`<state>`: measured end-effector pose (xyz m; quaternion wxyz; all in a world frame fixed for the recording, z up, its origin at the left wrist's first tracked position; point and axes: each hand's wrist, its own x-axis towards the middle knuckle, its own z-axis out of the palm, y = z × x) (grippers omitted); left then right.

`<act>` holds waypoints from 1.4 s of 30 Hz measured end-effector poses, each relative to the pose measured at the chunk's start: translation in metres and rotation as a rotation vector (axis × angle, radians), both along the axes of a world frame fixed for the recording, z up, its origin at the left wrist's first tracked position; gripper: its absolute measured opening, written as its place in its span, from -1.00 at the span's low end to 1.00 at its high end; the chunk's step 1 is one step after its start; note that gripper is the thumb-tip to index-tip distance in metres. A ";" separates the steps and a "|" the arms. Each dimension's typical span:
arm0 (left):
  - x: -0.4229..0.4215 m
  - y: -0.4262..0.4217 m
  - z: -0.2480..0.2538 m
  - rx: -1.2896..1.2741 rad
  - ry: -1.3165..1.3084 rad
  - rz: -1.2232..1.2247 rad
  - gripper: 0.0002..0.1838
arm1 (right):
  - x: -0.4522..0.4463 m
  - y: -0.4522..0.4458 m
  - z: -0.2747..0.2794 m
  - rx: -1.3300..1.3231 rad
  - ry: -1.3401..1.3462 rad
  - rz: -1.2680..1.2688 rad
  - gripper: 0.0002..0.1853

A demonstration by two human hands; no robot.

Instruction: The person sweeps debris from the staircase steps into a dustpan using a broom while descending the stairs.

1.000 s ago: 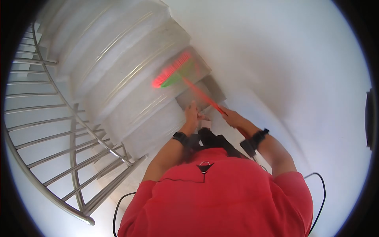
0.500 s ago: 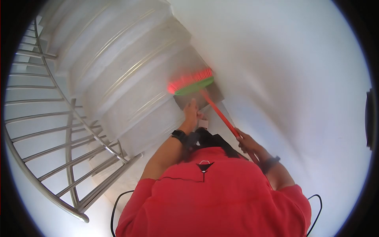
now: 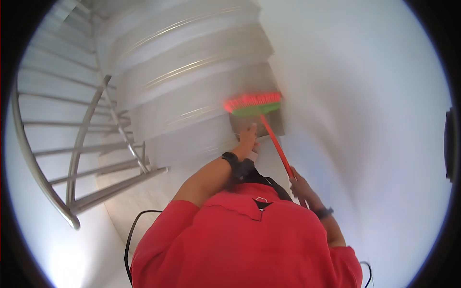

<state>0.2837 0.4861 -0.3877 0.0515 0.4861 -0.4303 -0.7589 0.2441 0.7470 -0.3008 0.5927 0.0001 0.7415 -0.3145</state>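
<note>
My right hand [image 3: 302, 188] is wrapped round the orange-red handle of a broom [image 3: 276, 144]. The broom's green head, with blurred red bristles, lies at the stair side near the wall. Just below the head is a grey-brown flat patch [image 3: 274, 126]; whether it is a separate panel or a shaded part of the stair I cannot tell. My left hand [image 3: 248, 138] reaches forward at the near edge of this patch, its fingertips a little below the broom head. Blur hides how its fingers are set and whether they grip anything.
Pale stairs [image 3: 192, 77] with shiny strips rise ahead and curve left. A metal railing [image 3: 77, 144] stands along the left side. A white wall [image 3: 374, 120] runs close on the right. A black cable [image 3: 128, 240] loops beside my left side.
The view has turned, so stairs, broom and hands sit further right in it. The broom head lies more level in the view. My right hand still holds the handle.
</note>
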 end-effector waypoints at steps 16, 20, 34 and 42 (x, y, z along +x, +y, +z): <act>0.307 -0.053 0.002 0.019 0.127 -0.014 -0.67 | 0.132 -0.078 0.093 0.027 0.110 0.123 -0.48; 0.401 -0.050 0.009 -0.206 0.106 -0.127 -0.66 | 0.178 -0.101 0.087 -0.006 0.183 0.364 -0.46; 0.570 0.004 0.012 -0.253 -0.245 0.315 -0.66 | 0.254 -0.279 -0.018 -0.289 0.645 1.629 -0.45; 0.581 0.053 -0.002 -0.125 -0.361 0.742 -0.67 | 0.271 -0.415 -0.028 -0.321 0.619 1.915 -0.48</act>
